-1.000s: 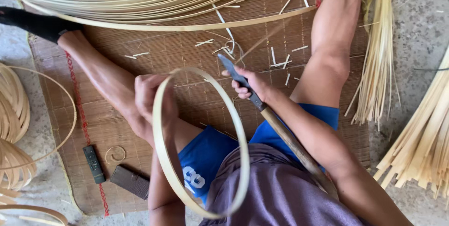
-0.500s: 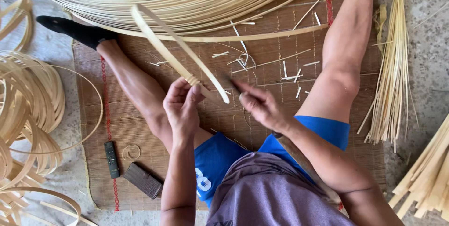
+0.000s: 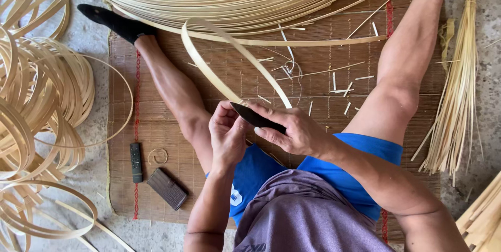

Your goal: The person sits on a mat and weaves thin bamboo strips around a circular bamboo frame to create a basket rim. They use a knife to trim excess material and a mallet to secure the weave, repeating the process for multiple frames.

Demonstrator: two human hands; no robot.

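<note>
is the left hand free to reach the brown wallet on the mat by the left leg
Probably not right away: the left hand is gripping the bamboo strip, though nothing lies between it and the brown wallet, which is close by.

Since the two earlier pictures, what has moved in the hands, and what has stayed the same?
The bamboo hoop, first held as a closed ring over the lap, now arcs away over the mat. The left hand keeps its end. The right hand has brought the knife to that end. The remote and wallet stayed put.
</note>
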